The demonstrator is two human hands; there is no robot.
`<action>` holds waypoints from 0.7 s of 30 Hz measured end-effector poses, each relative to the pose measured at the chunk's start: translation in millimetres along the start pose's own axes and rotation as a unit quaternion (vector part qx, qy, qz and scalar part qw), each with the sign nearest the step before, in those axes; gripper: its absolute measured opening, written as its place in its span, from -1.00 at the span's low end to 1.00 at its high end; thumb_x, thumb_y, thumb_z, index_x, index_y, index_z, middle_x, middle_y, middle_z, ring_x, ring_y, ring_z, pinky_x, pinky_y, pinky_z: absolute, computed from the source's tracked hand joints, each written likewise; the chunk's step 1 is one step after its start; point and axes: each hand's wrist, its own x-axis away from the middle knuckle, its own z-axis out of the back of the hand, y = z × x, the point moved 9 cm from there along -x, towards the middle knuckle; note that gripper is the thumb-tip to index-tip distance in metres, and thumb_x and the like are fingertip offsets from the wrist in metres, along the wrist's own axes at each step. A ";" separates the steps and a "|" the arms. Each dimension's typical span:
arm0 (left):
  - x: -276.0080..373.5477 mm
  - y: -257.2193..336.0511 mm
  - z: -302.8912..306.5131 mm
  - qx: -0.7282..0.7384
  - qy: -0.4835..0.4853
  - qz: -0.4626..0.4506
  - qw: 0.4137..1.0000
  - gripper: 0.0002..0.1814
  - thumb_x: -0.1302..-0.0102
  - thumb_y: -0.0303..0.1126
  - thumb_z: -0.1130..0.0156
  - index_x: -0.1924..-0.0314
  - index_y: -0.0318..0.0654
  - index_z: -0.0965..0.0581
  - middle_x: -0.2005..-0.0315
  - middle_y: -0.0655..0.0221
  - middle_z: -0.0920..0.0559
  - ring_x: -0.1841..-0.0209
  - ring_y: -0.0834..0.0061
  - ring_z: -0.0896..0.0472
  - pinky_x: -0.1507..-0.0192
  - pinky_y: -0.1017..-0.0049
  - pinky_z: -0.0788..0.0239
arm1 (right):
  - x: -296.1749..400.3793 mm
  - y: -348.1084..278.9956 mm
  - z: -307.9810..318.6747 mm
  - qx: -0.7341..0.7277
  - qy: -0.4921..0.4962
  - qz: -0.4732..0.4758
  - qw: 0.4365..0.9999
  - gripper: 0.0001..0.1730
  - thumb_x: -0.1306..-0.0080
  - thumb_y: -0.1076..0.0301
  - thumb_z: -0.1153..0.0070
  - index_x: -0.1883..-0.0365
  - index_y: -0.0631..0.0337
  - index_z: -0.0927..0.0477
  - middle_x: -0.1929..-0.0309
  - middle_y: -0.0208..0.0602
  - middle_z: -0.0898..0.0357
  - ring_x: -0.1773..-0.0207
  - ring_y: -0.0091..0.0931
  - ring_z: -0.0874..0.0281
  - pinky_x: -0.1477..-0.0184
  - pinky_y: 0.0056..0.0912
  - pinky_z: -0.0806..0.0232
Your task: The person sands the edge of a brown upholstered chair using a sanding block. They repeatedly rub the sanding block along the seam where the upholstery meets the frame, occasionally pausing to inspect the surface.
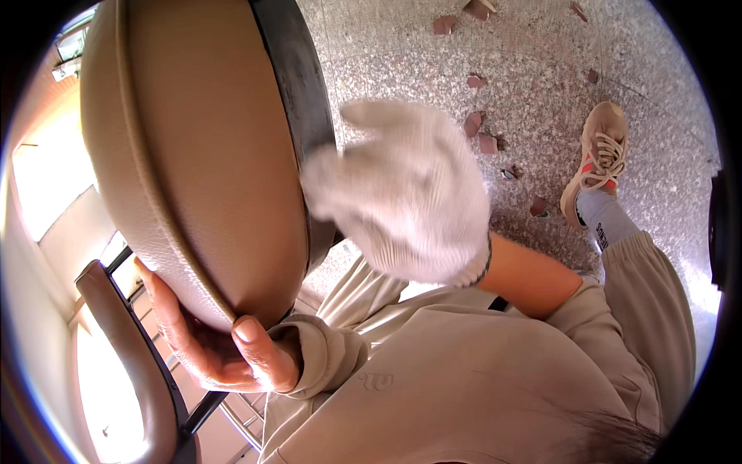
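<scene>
A brown leather-like padded cushion (pixel 214 162) with piped edges stands on its side at the left, tilted up before me. My bare left hand (pixel 232 359) grips its lower end, thumb on the near face and fingers round the outer side. A dark strip (pixel 307 116) runs along the cushion's right edge. My right hand (pixel 406 191), in a white knitted glove, is blurred by motion; its fingertips lie at the dark strip. Whether they hold anything there is hidden.
Several reddish-brown fragments (pixel 472 123) lie scattered on the speckled stone floor (pixel 539 75). My shoe (pixel 606 151) rests right of them. A padded brown armrest (pixel 122 359) on a dark metal frame stands at lower left, near metal rails (pixel 240 420).
</scene>
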 end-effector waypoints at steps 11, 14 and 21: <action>1.4 -0.3 -0.6 0.008 -0.002 0.003 1.000 -0.10 -0.23 0.08 -0.22 -0.28 -0.65 -0.32 -0.20 -0.27 -0.43 -0.24 -0.06 -0.46 -0.23 0.12 -0.34 | -3.3 5.1 -6.6 0.004 -0.054 -0.026 0.998 -0.76 0.17 0.34 -0.30 0.47 -0.05 -0.55 0.57 -0.53 -0.33 0.30 -0.44 -0.44 0.21 -0.32 -0.35; 1.5 1.0 -2.3 0.009 0.010 -0.005 1.000 -0.10 -0.23 0.09 -0.21 -0.27 -0.64 -0.33 -0.19 -0.25 -0.44 -0.23 -0.04 -0.47 -0.21 0.13 -0.35 | 22.0 -11.4 -20.3 0.005 -0.074 -0.017 0.997 -0.82 0.06 0.47 -0.22 0.54 0.00 -0.48 0.70 -0.64 -0.30 0.60 -0.60 -0.38 0.17 -0.29 -0.38; 0.1 -1.1 -0.9 -0.005 0.004 -0.019 1.000 -0.14 -0.23 0.08 -0.20 -0.24 -0.63 -0.37 -0.13 -0.21 -0.50 -0.17 -0.05 -0.51 -0.17 0.12 -0.40 | -5.2 5.7 -3.2 -0.001 -0.019 -0.019 1.000 -0.78 0.12 0.37 -0.28 0.45 -0.01 -0.56 0.52 -0.49 -0.44 0.27 -0.44 -0.47 0.31 -0.41 -0.33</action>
